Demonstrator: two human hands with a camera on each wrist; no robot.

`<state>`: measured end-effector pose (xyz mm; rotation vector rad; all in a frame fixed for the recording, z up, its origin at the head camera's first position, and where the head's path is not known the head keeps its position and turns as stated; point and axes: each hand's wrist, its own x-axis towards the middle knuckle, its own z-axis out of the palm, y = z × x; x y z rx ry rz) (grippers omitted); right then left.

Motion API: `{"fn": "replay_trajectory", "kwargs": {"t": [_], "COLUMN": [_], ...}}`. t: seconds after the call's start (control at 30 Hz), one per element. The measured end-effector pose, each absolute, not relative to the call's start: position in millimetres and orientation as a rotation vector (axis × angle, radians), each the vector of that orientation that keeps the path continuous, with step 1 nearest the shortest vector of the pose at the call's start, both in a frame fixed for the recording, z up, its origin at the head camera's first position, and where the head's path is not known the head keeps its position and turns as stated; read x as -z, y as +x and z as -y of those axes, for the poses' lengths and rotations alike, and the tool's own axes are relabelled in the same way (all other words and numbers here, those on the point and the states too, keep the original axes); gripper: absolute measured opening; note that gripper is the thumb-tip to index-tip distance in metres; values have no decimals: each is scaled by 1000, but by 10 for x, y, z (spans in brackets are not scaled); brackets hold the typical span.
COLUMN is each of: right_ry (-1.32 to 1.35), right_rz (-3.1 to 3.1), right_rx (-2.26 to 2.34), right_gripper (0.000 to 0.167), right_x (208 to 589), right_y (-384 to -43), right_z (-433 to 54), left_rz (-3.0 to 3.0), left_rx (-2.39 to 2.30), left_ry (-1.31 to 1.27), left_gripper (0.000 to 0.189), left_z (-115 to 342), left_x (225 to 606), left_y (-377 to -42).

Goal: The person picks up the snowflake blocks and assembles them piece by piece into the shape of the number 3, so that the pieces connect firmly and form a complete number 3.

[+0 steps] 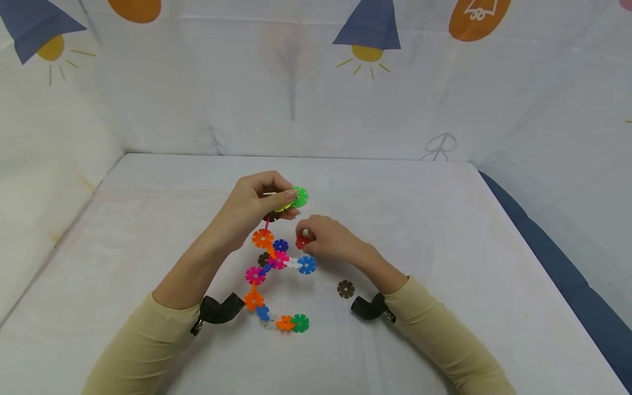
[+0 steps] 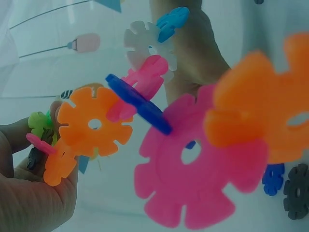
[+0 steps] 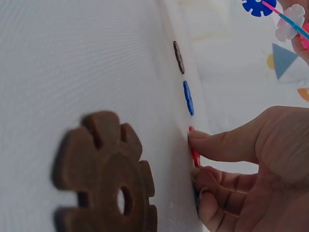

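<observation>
My left hand pinches a bright green notched plastic disc at the top of a chain of slotted discs. From that hand the chain hangs down through an orange disc, pink discs and a lower orange disc, ending in a darker green disc. A side branch ends in a blue disc. Low over the table, my right hand pinches a red disc between thumb and fingers. That red disc stays apart from the chain. Fingers partly cover both held discs.
A loose brown disc lies on the white table near the right wrist. Behind the chain lie a loose dark blue disc and a dark brown disc. White printed cloth hangs behind the table.
</observation>
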<state>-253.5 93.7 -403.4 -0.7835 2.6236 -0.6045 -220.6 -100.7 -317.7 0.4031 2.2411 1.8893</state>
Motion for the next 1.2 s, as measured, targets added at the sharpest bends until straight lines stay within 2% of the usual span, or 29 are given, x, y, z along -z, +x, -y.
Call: {"fn": "replay_trajectory", "kwargs": {"t": [0.73,1.2], "right_ry": [-713,-802], "right_rz": [-2513,-2543], "right_rx": [825,841], "right_gripper": [15,15], "right_x": [4044,4026], "right_y": [-2539,-2538], "right_z": [-995,-979], "left_rz": [-2220,-2231], "left_rx": [-1900,-1899], "left_ry": [434,423], "left_gripper": [19,19], "left_z": [998,1006], "left_x": [3205,3207], "left_y": [-2196,-2194]}}
